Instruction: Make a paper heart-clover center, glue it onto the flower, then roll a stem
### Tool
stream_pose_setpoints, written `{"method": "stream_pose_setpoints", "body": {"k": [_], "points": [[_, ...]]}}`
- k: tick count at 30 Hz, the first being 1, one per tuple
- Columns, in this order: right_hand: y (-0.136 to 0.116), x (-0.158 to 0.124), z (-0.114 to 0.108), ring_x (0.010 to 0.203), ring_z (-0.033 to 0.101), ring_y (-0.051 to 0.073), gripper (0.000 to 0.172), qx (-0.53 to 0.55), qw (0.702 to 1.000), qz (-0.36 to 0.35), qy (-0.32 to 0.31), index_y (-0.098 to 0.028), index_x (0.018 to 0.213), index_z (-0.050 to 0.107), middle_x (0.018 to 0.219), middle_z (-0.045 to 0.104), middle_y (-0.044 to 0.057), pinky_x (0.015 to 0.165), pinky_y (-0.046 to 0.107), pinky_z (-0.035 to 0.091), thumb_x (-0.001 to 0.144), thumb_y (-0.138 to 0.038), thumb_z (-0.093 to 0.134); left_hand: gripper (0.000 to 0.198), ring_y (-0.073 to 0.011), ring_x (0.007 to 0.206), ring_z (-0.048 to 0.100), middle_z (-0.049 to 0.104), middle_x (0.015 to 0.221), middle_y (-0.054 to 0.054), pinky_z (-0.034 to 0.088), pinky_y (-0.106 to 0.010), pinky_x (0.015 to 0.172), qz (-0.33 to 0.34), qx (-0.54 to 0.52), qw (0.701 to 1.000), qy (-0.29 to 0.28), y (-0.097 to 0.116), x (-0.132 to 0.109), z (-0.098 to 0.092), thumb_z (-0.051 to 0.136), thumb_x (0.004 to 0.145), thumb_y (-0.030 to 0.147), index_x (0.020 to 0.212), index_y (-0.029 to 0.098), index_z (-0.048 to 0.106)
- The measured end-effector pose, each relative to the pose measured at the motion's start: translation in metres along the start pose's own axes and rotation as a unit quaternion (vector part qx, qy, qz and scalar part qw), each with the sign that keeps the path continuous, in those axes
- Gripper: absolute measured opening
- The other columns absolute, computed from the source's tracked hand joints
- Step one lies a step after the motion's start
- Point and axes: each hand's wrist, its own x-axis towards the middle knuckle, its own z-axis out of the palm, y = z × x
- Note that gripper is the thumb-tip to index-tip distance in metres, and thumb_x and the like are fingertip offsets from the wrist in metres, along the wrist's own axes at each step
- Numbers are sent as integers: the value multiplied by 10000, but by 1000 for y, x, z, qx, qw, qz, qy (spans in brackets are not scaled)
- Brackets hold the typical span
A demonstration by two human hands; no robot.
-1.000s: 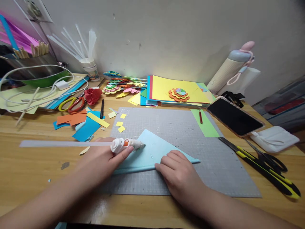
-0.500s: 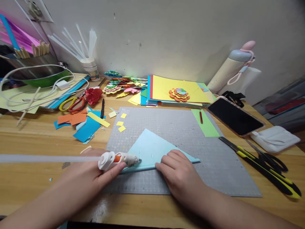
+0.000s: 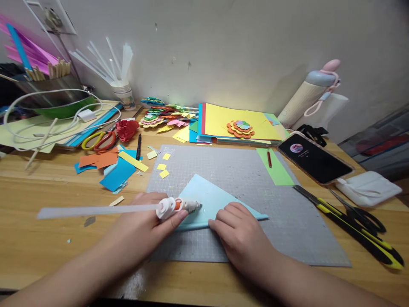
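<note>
My left hand (image 3: 153, 219) is closed around a white hot glue gun (image 3: 174, 207), with a long translucent glue stick (image 3: 96, 211) poking out of its back. The nozzle points right, over a light blue sheet of paper (image 3: 204, 192). This paper has a triangular outline, and its near edge is rolled into a narrow tube. My right hand (image 3: 238, 232) presses that rolled edge with curled fingers. Beneath the paper lies a grey cutting mat (image 3: 287, 238).
To the right are a utility knife (image 3: 358, 230), black scissors (image 3: 364, 215), a phone (image 3: 315, 157) and a white case (image 3: 369, 187). Paper scraps (image 3: 118, 175) and red-and-yellow-handled scissors (image 3: 102, 140) lie left. A paper stack (image 3: 223, 121) and a bottle (image 3: 303, 96) stand by the wall.
My left hand has moved the glue gun to the right across the paper. My right hand stays on the rolled edge. The phone screen has lit up.
</note>
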Motion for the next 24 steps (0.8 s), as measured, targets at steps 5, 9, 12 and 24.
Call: {"method": "stream_pose_setpoints", "body": {"k": [5,9,12,24], "points": [[1,0,0,635,376,178,320,2,1000,0,0,-147,714,633,636,505,34,662,312,312,912,-42,404,405,-227,764,583,655,773,-39,407,-320,708,-10,87,996,-11,-2,3,1,415,920,509,736,229,642],[0,1,-1,627,371,178,339,0,1000,-3,4,-151,720,638,629,503,33,656,310,311,910,-32,384,460,-210,731,565,635,749,-40,379,-315,673,-3,133,991,-24,-3,6,-1,355,935,540,722,217,602],[0,1,-1,632,377,181,340,-1,1000,-4,6,-152,723,642,629,505,34,656,310,311,909,-34,384,478,-205,703,553,616,718,-37,371,-324,668,-16,159,987,-17,-4,7,-4,354,926,559,690,213,587],[0,1,-1,627,373,177,335,0,1000,1,-2,-153,733,647,632,506,33,648,313,308,897,-23,386,444,-227,675,549,628,697,-46,357,-321,631,-28,146,989,-8,-10,-1,-17,408,892,568,662,239,599]]}}
